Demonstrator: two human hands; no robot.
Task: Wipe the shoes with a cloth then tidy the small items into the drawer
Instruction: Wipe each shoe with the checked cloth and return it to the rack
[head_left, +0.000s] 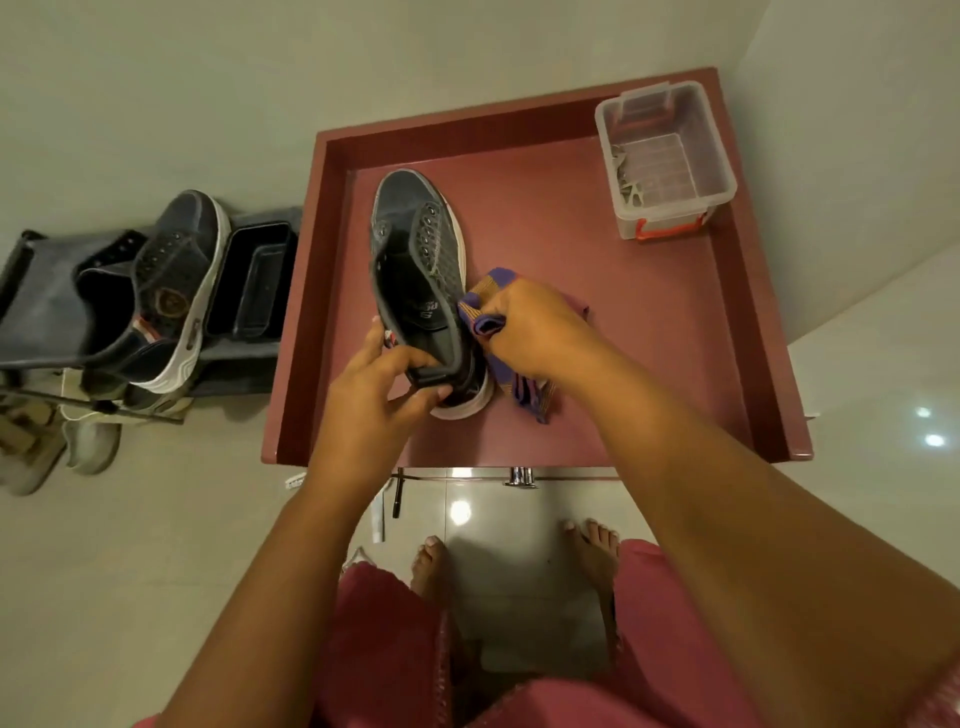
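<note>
Two bare hands work over a maroon, raised-edge tabletop (649, 332). Left hand (374, 410) grips the heel of a dark shoe (415, 260) lying on it. Right hand (530, 327) clutches a bunched purple cloth (488, 317) against the shoe's side. A clear plastic box (667, 161) sits in the far corner, well apart.

The shoe (415, 260) has a dark mesh-textured upper and smooth white sole. The cloth (485, 312) is woven; the bin (670, 161) is clear, glossy plastic.
</note>
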